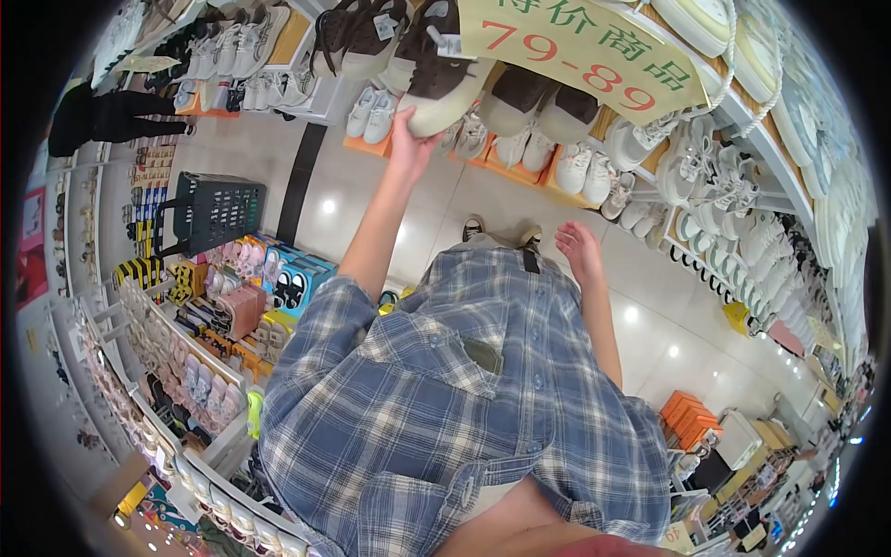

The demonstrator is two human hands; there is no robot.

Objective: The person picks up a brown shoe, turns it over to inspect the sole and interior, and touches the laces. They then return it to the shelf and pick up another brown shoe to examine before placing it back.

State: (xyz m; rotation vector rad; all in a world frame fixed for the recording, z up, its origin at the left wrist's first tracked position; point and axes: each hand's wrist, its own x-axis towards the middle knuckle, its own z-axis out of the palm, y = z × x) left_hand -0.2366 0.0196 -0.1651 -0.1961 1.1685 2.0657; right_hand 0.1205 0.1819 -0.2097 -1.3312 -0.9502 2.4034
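Note:
My left hand reaches up to the shelf and grips the pale toe of a sneaker with a dark brown upper. A white tag hangs near that shoe's laces. Beside it stand brown-and-white sneakers, and to its right another brown pair sits partly under the price sign. My right hand hangs in the air in front of the lower shoe rows, its fingers loosely spread and holding nothing.
White sneakers on orange boxes line the floor below the shelf. A dark green plastic basket stands on the left near stacked shoe boxes. Orange boxes are piled at right. A person in black stands at far left.

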